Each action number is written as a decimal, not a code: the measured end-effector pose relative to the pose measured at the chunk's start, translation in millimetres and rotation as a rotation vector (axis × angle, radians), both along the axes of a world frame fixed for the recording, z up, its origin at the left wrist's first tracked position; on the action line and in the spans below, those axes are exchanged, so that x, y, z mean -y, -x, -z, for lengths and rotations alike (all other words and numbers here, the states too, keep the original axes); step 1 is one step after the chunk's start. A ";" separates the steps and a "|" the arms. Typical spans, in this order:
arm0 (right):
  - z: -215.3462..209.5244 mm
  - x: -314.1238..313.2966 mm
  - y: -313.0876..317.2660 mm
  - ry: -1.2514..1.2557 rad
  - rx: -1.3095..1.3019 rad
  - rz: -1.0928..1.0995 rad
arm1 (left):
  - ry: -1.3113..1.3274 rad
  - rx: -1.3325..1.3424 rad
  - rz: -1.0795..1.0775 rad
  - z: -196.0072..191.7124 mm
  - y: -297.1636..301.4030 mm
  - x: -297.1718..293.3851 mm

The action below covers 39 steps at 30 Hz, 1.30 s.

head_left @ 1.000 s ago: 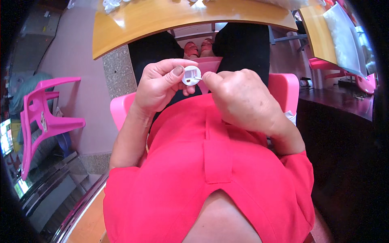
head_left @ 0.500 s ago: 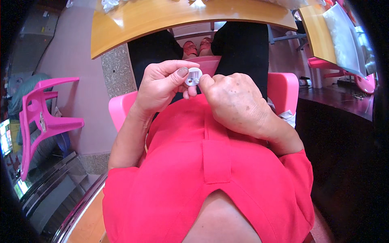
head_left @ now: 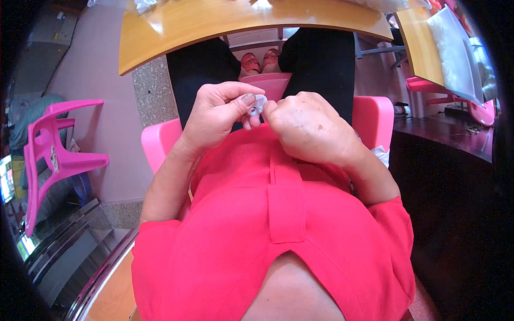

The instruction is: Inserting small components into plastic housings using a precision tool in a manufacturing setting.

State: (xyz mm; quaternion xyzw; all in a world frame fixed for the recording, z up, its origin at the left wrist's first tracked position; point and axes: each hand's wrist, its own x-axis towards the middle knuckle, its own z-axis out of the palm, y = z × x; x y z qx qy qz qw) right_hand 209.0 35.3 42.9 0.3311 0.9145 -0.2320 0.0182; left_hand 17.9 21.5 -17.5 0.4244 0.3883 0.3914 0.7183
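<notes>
Between thumb and fingers, my left hand (head_left: 217, 113) pinches a small round white plastic piece (head_left: 258, 104) with a hollowed face and a dark spot inside. My right hand (head_left: 313, 127) is closed beside it, with thumb and forefinger at the piece's right edge. A thin light-coloured bit seems to run from the piece to those fingertips, but its kind is too small to make out. Both hands are held together above my lap, in front of my red top.
A wooden table (head_left: 257, 27) lies ahead, with clear plastic bags along its far side. A pink plastic stool (head_left: 59, 155) is at the left. On the right, a second wooden table (head_left: 420, 51) carries a bag of white pieces (head_left: 452, 51). A pink chair (head_left: 375, 120) surrounds me.
The white piece has tilted and turned slightly in my left fingers, with my thumb further over it. Both hands stay close together and have barely moved.
</notes>
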 end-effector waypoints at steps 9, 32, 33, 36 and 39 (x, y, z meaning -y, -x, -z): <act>9.1 -3.8 -3.1 0.044 -0.074 0.116 | 0.014 0.102 -0.030 7.6 -0.8 -7.0; -1.3 3.9 -4.3 -0.046 -0.112 0.138 | -0.047 0.073 -0.042 -3.7 2.2 -6.2; -1.0 5.1 -4.3 -0.047 -0.112 0.140 | -0.048 0.072 -0.040 -4.6 0.7 -5.6; 0.8 7.8 -2.4 -0.081 -0.098 0.143 | -0.033 0.031 -0.059 -5.2 -1.4 -5.4; 2.2 8.3 -1.2 -0.084 -0.071 0.138 | -0.070 -0.021 -0.038 -5.5 -2.7 -5.3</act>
